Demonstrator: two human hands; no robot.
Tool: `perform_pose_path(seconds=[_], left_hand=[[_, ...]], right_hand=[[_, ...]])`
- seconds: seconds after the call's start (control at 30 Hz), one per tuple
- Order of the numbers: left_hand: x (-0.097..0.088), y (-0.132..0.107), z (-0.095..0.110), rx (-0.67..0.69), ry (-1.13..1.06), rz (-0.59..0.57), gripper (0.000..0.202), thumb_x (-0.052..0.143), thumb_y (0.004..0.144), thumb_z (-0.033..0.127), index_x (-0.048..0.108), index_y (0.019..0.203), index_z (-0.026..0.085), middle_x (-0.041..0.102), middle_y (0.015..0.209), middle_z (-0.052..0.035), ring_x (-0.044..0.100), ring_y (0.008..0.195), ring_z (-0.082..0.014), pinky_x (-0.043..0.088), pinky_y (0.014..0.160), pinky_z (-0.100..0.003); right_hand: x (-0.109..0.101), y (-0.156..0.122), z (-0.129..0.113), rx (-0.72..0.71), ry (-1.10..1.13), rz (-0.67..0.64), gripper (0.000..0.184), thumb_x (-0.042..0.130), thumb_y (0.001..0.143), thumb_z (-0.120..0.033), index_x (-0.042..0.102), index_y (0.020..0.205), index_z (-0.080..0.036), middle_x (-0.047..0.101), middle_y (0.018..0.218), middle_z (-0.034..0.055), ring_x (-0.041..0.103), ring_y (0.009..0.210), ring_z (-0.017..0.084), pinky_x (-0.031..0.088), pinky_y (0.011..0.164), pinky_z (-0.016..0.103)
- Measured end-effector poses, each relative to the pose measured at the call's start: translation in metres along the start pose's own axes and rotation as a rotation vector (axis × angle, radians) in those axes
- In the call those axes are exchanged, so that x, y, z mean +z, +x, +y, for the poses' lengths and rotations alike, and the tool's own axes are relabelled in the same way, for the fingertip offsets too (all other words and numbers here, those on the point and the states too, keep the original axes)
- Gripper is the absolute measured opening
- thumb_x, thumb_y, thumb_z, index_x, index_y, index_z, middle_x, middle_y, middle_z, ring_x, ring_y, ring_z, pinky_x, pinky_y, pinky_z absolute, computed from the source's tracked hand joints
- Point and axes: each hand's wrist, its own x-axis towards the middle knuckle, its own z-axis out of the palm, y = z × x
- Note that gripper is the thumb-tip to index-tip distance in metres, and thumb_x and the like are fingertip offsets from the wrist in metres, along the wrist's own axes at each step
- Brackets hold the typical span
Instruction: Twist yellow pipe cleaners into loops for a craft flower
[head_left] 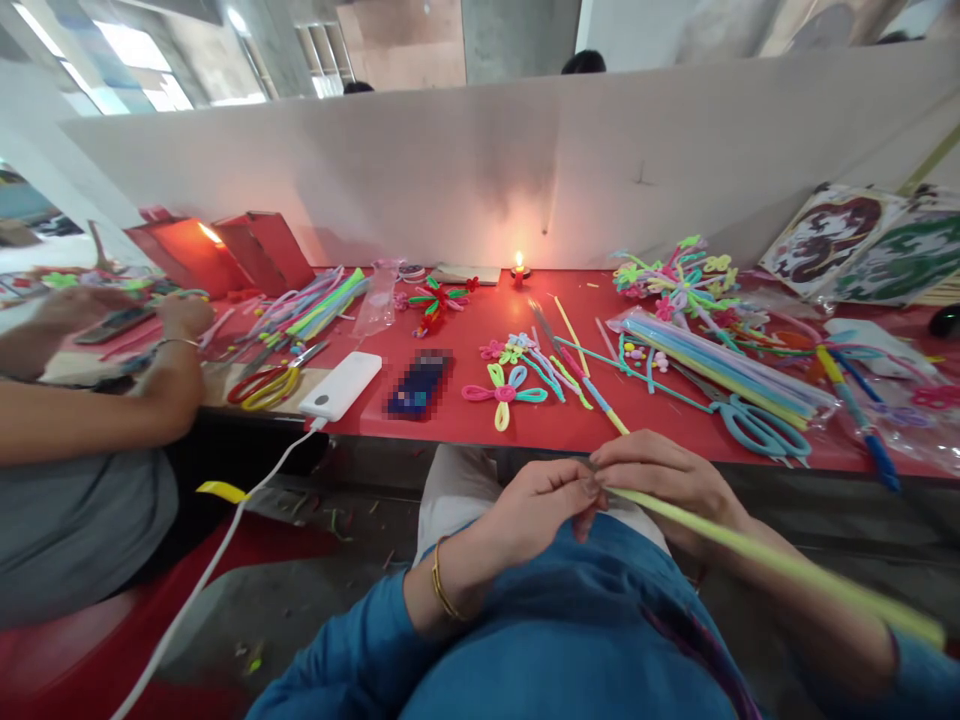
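Both of my hands are low over my lap, just below the front edge of the red table (525,420). My left hand (541,505) pinches the near end of a long yellow-green pipe cleaner (780,565). My right hand (664,478) closes around the same pipe cleaner beside it; the stem runs off to the lower right past my forearm. Finished pipe-cleaner flowers (504,390) lie on the table just above my hands.
Blue scissors (757,425), a bundle of coloured pipe cleaners (712,360), a white power bank (341,385) with cable, a phone (420,383) and a lit candle (518,268) sit on the table. Another person's arm (97,410) works at the left near red-yellow scissors (262,385).
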Motion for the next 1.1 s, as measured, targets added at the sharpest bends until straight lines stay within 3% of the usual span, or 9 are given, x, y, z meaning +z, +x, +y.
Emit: perform_pose_path(seconds=[0.17, 0.23, 0.37, 0.5, 0.67, 0.8, 0.9, 0.97, 1.1], left_hand=[[-0.004, -0.006, 0.010, 0.268, 0.804, 0.000, 0.023, 0.037, 0.085, 0.024, 0.055, 0.075, 0.015, 0.056, 0.070, -0.0011, 0.048, 0.064, -0.0107, 0.037, 0.062, -0.024], [-0.005, -0.007, 0.013, 0.402, 1.061, -0.012, 0.021, 0.037, 0.086, 0.021, 0.056, 0.081, 0.015, 0.059, 0.076, -0.0026, 0.049, 0.069, -0.0123, 0.036, 0.067, -0.025], [-0.006, -0.005, 0.015, 0.525, 1.312, 0.005, 0.022, 0.036, 0.086, 0.020, 0.057, 0.081, 0.015, 0.060, 0.074, -0.0026, 0.051, 0.068, -0.0132, 0.036, 0.066, -0.027], [-0.006, -0.003, 0.015, 0.520, 1.363, -0.001, 0.023, 0.035, 0.086, 0.020, 0.057, 0.080, 0.015, 0.061, 0.073, -0.0024, 0.052, 0.066, -0.0131, 0.035, 0.065, -0.027], [-0.004, -0.004, 0.016, 0.314, 1.125, -0.016, 0.024, 0.036, 0.085, 0.023, 0.056, 0.075, 0.015, 0.059, 0.070, -0.0020, 0.050, 0.065, -0.0125, 0.036, 0.064, -0.027], [-0.002, -0.001, 0.010, -0.007, 0.320, -0.042, 0.026, 0.041, 0.081, 0.032, 0.049, 0.063, 0.015, 0.046, 0.052, 0.0027, 0.044, 0.049, -0.0086, 0.035, 0.051, -0.022], [-0.002, 0.002, 0.000, -0.096, -0.230, -0.111, 0.022, 0.049, 0.076, 0.033, 0.049, 0.063, 0.014, 0.039, 0.046, 0.0053, 0.040, 0.041, -0.0070, 0.033, 0.045, -0.022], [-0.001, 0.003, -0.005, -0.075, -0.334, -0.090, 0.021, 0.052, 0.074, 0.032, 0.052, 0.065, 0.013, 0.041, 0.046, 0.0047, 0.041, 0.042, -0.0072, 0.034, 0.046, -0.022], [-0.002, 0.001, -0.008, -0.019, -0.155, 0.022, 0.026, 0.053, 0.075, 0.038, 0.056, 0.071, 0.012, 0.047, 0.051, 0.0031, 0.043, 0.047, -0.0077, 0.036, 0.050, -0.022]], right_hand=[[-0.015, 0.007, -0.008, 0.563, 0.168, -0.221, 0.019, 0.040, 0.086, -0.025, 0.058, 0.091, -0.020, 0.066, 0.079, 0.0027, 0.062, 0.073, 0.013, 0.048, 0.064, 0.021], [-0.021, 0.012, -0.010, 0.679, 0.208, -0.353, 0.023, 0.039, 0.086, -0.031, 0.059, 0.087, -0.019, 0.063, 0.072, 0.0009, 0.059, 0.066, 0.012, 0.046, 0.059, 0.020], [-0.029, 0.020, -0.009, 0.656, 0.184, -0.560, 0.021, 0.045, 0.082, -0.035, 0.059, 0.083, -0.019, 0.058, 0.066, -0.0018, 0.052, 0.058, 0.011, 0.038, 0.050, 0.020], [-0.031, 0.024, -0.011, 0.530, 0.049, -0.617, 0.016, 0.047, 0.082, -0.029, 0.058, 0.080, -0.018, 0.059, 0.066, -0.0020, 0.051, 0.057, 0.010, 0.036, 0.051, 0.020], [-0.027, 0.019, -0.013, 0.282, -0.237, -0.502, 0.014, 0.046, 0.083, -0.023, 0.057, 0.075, -0.018, 0.060, 0.068, 0.0006, 0.054, 0.061, 0.012, 0.037, 0.055, 0.022], [-0.021, 0.013, -0.015, 0.007, -0.453, -0.320, 0.020, 0.040, 0.084, -0.017, 0.058, 0.076, -0.019, 0.063, 0.071, 0.0040, 0.056, 0.066, 0.015, 0.039, 0.062, 0.027], [-0.017, 0.011, -0.014, -0.066, -0.521, -0.257, 0.022, 0.039, 0.085, -0.013, 0.059, 0.081, -0.021, 0.065, 0.074, 0.0033, 0.057, 0.070, 0.015, 0.040, 0.066, 0.028], [-0.014, 0.011, -0.011, -0.076, -0.538, -0.229, 0.020, 0.040, 0.084, -0.012, 0.058, 0.083, -0.020, 0.066, 0.076, 0.0028, 0.058, 0.072, 0.016, 0.041, 0.069, 0.030], [-0.013, 0.008, -0.009, -0.001, -0.527, -0.142, 0.010, 0.049, 0.082, -0.020, 0.058, 0.086, -0.017, 0.066, 0.077, 0.0043, 0.059, 0.074, 0.017, 0.042, 0.071, 0.031]])
